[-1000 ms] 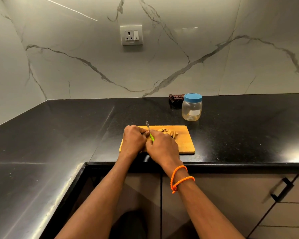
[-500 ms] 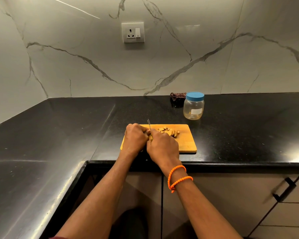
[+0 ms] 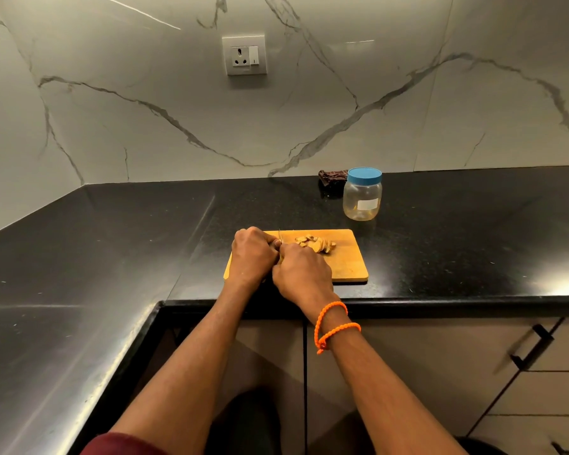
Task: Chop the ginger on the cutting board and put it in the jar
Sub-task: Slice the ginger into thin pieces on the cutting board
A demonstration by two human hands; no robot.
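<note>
1. While both hands meet at the board's 9 o'clock side, the right hand [image 3: 301,274] curls around a knife [image 3: 279,236], its handle hidden.
2. Left hand [image 3: 253,254] is curled, what it holds hidden.
3. Ginger slices [image 3: 316,244] lie on the cutting board [image 3: 349,267].
4. Lidded jar [image 3: 362,195] stands at the board's 1 o'clock, apart.

Knife [image 3: 279,237]: lower than a second ago; green handle now hidden, only the blade tip shows between the hands.
Right hand [image 3: 301,272]: pressed down closer to the left hand [image 3: 253,254].
</note>
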